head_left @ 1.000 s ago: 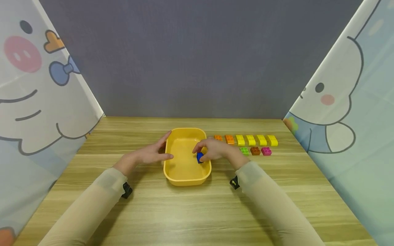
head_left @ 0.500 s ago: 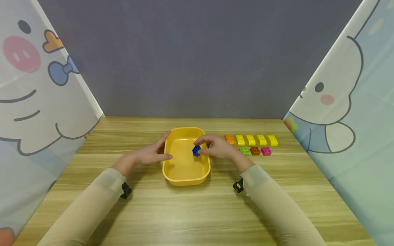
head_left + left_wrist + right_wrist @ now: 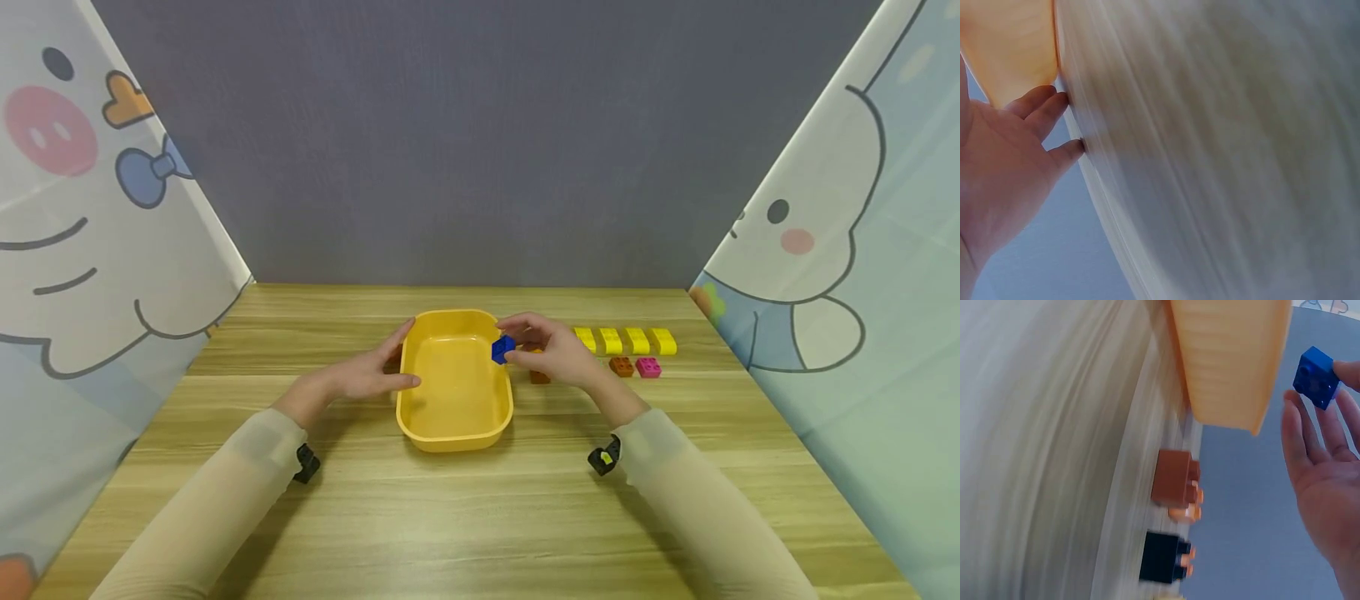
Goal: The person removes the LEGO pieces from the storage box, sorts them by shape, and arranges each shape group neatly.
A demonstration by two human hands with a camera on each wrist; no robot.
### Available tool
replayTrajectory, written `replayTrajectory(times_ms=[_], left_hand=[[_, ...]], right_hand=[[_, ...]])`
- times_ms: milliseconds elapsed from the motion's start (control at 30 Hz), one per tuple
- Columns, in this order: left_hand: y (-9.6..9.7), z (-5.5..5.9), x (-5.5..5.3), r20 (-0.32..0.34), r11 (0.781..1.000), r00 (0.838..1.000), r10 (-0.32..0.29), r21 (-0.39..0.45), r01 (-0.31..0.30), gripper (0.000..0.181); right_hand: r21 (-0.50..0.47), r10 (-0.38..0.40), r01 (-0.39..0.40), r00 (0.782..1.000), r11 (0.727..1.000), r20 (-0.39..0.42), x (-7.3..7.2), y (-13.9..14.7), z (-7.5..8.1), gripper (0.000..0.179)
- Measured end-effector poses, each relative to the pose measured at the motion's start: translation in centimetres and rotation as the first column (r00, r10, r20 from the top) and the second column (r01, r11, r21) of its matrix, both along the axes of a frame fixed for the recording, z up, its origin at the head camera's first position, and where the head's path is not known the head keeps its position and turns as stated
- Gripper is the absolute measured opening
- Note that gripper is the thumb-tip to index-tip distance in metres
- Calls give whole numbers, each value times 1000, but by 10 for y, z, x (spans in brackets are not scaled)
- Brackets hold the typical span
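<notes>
My right hand [image 3: 558, 357] pinches a blue toy building brick [image 3: 503, 350] between thumb and fingertips, over the right rim of a yellow plastic bin [image 3: 453, 400]. In the right wrist view the blue brick [image 3: 1316, 378] is tilted, raised above the tabletop and beside the bin wall [image 3: 1229, 362]. My left hand [image 3: 366, 375] rests along the bin's left side, fingers extended and thumb at the rim. From the left wrist, straight fingers [image 3: 1047, 115] show close against the bin's outside. The bin's floor is bare.
Right of the bin, toy bricks stand in two rows: several yellow bricks [image 3: 611, 341] behind, a brown brick [image 3: 621, 367] and a pink brick [image 3: 648, 367] in front. Another brown brick [image 3: 539, 375] sits partly under my right hand. A grey wall [image 3: 472, 150] closes the table's back.
The blue brick has come up from inside the bin and moved right to its right rim, held in my right hand. My left hand has stayed at the bin's left side.
</notes>
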State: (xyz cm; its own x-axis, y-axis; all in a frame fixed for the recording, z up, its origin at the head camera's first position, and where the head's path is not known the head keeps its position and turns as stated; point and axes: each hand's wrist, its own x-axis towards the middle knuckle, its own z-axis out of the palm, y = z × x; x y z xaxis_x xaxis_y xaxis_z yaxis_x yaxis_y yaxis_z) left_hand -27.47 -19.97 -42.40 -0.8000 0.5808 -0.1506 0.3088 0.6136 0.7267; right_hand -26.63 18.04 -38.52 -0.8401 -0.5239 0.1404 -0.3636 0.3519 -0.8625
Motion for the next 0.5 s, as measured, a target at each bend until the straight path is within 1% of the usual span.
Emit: replayTrajectory(times_ms=[67,100,167,333,433,467,500], left_hand=[[1,1,0,-6,1000,1000,-1,0,1,115],[1,2,0,-10,1000,1000,-2,0,2,114],[1,1,0,-14,1000,1000,-4,-1,4,114],[1,2,1,-11,1000,1000,-9,-8,9,115],[0,2,1,-10,1000,1000,-25,-1,25,116],[0,2,1,-13,999,999,-32,1,32,117],[0,2,1,-32,999,999,-41,-9,41,116]], right_hand=[[-48,15,-13,999,999,40,4,7,2,52],[-62,22,-19,999,998,47,5,11,2,52],[-68,21,-17,998,998,58,7,19,1,51],[-22,-25,26,999,999,28,12,40,-8,48],[16,-61,61,998,998,-1,16,50,-12,44],[31,-71,72,997,997,-13,17,53,-13,43],[48,-80,81,996,996,-27,18,56,-13,43]])
